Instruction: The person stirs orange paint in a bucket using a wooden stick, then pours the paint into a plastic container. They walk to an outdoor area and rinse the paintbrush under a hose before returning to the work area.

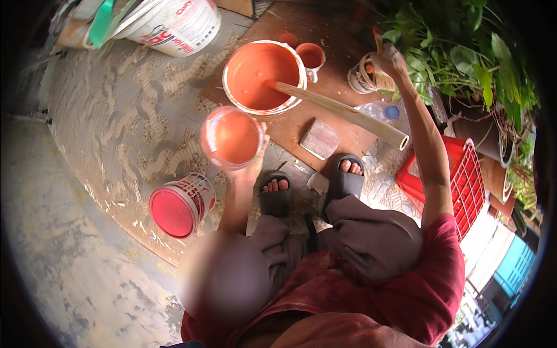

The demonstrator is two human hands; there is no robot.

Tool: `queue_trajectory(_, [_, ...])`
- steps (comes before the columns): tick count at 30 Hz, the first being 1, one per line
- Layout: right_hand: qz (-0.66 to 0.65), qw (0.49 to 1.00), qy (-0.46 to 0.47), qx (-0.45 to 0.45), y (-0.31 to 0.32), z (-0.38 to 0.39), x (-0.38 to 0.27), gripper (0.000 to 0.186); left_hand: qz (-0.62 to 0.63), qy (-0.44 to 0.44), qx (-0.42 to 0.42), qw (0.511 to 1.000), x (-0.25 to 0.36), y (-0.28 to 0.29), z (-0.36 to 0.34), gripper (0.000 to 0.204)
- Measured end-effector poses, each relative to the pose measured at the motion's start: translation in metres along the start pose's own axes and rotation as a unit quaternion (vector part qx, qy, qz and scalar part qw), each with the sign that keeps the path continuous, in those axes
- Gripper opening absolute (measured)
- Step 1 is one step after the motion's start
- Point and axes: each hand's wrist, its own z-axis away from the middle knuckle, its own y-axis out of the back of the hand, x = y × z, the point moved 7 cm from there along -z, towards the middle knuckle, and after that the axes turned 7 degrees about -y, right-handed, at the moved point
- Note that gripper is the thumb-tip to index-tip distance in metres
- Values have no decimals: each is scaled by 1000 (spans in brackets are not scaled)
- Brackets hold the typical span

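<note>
My left hand (253, 169) grips a round, clear-sided tub (205, 139) with orange paint inside, tilted so its open mouth shows. Just beyond it stands a white bucket (228, 100) of orange paint. A long pale pole (342, 110) leans in that bucket, its orange-coated end in the paint. Far to the right, my right hand (390, 62) is closed around a slim reddish thing (378, 39) whose kind I cannot make out. Beside and partly under that hand is a paint-smeared white can (360, 78). A cup (310, 55) with orange inside touches the bucket's right side.
A can with a red lid (174, 211) lies left of my left forearm. A square block (321, 138) and a clear bottle with a blue cap (392, 112) are ahead of my feet. A red crate (464, 180) and potted plants (464, 58) line the right; a large white bucket (185, 29) stands far left.
</note>
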Motion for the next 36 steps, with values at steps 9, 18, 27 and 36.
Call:
queue_trajectory(9, [-6,995,45,84,22,-29,27,38,-39,-7,45,998,-12,17,1,73])
queue_trajectory(18, [-704,646,22,-293,93,64,-39,42,11,79,4,997,-27,27,14,58])
queue_trajectory(27, [-787,460,79,-403,139,158,-93,50,-69,173,-24,982,-57,50,25,52])
queue_trajectory(36, [-793,489,134,-338,149,196,-74,44,3,260,-100,960,-92,42,34,62])
